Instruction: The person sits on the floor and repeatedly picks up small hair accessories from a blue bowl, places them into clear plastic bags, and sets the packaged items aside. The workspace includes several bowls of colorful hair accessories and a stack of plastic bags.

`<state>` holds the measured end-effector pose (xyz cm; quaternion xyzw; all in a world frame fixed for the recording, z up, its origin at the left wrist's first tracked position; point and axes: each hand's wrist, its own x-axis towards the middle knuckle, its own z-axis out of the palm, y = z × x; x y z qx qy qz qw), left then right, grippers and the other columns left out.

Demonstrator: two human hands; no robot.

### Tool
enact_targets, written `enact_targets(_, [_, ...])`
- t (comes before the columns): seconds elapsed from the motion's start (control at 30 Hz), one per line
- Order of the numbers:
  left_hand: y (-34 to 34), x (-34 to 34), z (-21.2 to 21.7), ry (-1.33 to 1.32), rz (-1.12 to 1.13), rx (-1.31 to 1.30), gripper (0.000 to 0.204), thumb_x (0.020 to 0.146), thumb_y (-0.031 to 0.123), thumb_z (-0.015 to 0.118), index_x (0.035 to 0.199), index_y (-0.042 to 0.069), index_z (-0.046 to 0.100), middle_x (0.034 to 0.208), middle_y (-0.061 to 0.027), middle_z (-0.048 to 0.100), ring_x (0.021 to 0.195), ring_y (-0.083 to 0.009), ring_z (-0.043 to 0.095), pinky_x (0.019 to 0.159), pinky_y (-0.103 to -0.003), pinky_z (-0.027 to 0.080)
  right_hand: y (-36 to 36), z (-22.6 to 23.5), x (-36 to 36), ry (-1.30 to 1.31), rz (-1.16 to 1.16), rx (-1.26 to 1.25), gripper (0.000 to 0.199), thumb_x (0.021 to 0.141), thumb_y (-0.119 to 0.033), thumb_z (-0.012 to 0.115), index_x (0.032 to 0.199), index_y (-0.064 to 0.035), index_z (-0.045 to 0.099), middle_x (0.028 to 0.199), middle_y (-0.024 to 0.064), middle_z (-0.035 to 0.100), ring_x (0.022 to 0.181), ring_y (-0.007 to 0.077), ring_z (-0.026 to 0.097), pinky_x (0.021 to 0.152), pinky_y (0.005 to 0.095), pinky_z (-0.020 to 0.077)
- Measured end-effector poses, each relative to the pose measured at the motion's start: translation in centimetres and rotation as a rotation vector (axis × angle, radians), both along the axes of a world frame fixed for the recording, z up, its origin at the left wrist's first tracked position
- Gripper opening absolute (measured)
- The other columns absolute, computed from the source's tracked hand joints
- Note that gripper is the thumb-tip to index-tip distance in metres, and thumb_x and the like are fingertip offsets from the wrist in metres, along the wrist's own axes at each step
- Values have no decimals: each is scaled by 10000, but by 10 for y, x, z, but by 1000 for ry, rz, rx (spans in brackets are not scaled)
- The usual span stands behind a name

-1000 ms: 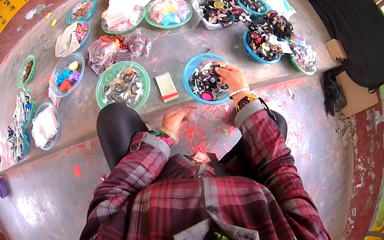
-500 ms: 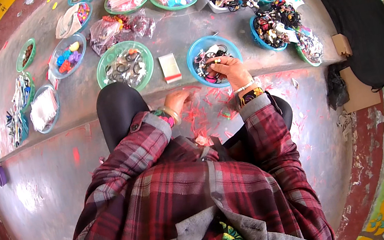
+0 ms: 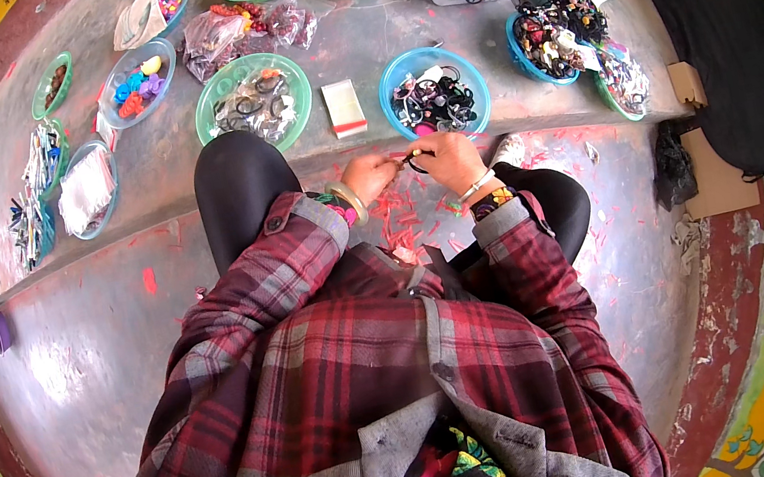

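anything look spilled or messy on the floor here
Yes: small pink scraps lie scattered over the grey floor just below the left hand and right hand, which meet on a small dark item. The bowls on the ledge, like the blue bowl, sit upright with their contents inside.

Both forearms, sleeved in red plaid, were brought forward from the lower edge and bent inward at the elbows. The left hand [image 3: 372,176] and the right hand [image 3: 448,159] were held close together in front of the knees, fingertips turned toward each other and pinched. A pale bangle was worn on the left wrist, and thin bands on the right.
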<state>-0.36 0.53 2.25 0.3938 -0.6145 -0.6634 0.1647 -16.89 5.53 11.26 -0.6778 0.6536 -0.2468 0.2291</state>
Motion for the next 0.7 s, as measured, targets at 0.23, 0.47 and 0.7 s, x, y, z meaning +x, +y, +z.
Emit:
enact_targets(0.23, [3,2,14,42,-104,5,240,807,122,475,983,-4,579,789,-34,580,677,-98,534,620,-253,463,2,5,4,209,85,125,179,713,-234,516,800,-134,636,692,135,587,669,314,569,584,392,449])
enact_targets(0.47, [7,1,28,152,-16,289,252,823,138,462,1022,7,543,851,-45,583,736,-122,568,662,-269,481,0,3,1,25,38,118,183,727,-198,497,829,-147,641,712,140,596,679,327,576,605,402,459])
enact_targets(0.7, [5,1,15,201,-48,240,238,839,92,434,1034,0,535,862,-48,587,725,-128,580,656,-254,486,1,2,0,36,123,78,159,719,-136,513,806,-101,642,756,109,609,717,287,577,629,354,462])
